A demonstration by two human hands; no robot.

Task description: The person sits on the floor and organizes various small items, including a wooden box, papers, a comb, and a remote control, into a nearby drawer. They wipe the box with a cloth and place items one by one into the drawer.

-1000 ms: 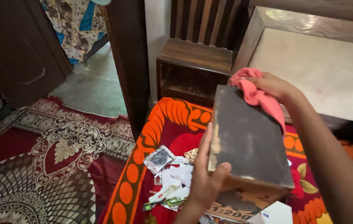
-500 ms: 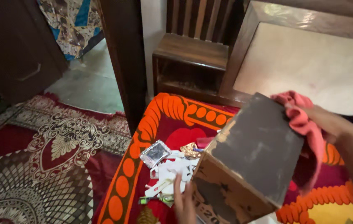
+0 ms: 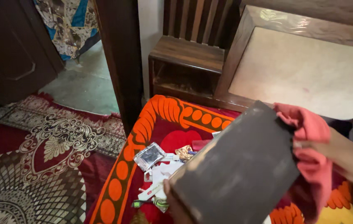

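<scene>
Orange-red bedspread (image 3: 151, 120) carries a silver foil packet (image 3: 148, 156) beside dark box (image 3: 236, 170).

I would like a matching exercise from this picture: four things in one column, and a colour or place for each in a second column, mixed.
Things:
1. cloth
2. box
3. foil packet
4. wooden bedside shelf

Descriptions:
A. silver, lying on the red and orange bedspread
B. pink, bunched in the right hand against the box's edge
C. dark and dusty, held tilted by both hands
D. brown, standing beyond the bed's corner

Pairs: 1-B, 2-C, 3-A, 4-D
</scene>
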